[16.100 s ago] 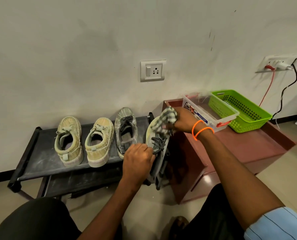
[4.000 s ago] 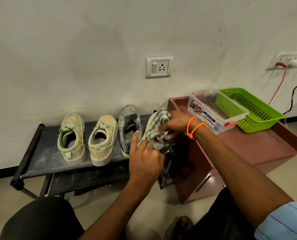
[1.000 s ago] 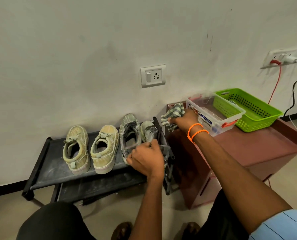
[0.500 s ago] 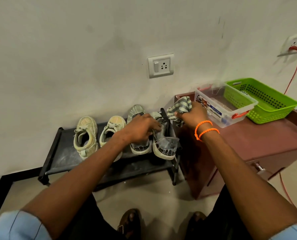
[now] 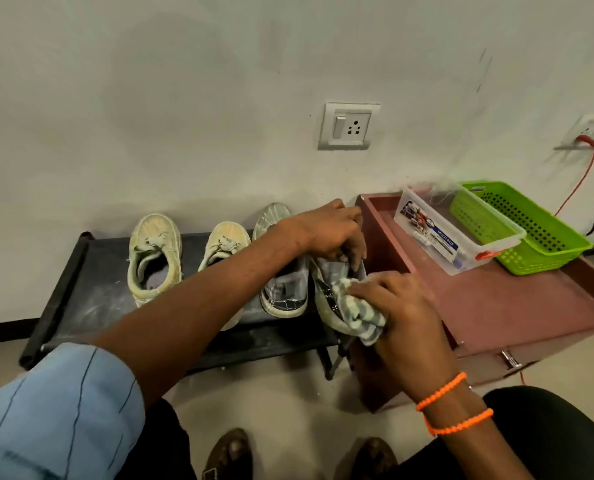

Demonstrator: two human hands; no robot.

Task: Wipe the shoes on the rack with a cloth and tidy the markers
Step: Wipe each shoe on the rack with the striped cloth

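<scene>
Several shoes stand on a black rack against the wall. My left hand grips the top of the rightmost grey shoe, at the rack's right end. My right hand holds a striped cloth bunched against that shoe's heel and side. Left of it sits its grey partner, then two pale green shoes, the nearer one partly hidden by my left forearm. A clear plastic box on the brown cabinet holds what look like markers.
The brown cabinet stands right beside the rack, with a raised rim. A green perforated basket sits behind the clear box. Wall sockets and a red cable are at the right. My feet are on the floor below.
My right hand has brought the cloth down from the shoe's toe end to its heel. My left hand has shifted right onto the top of the rightmost grey shoe.
</scene>
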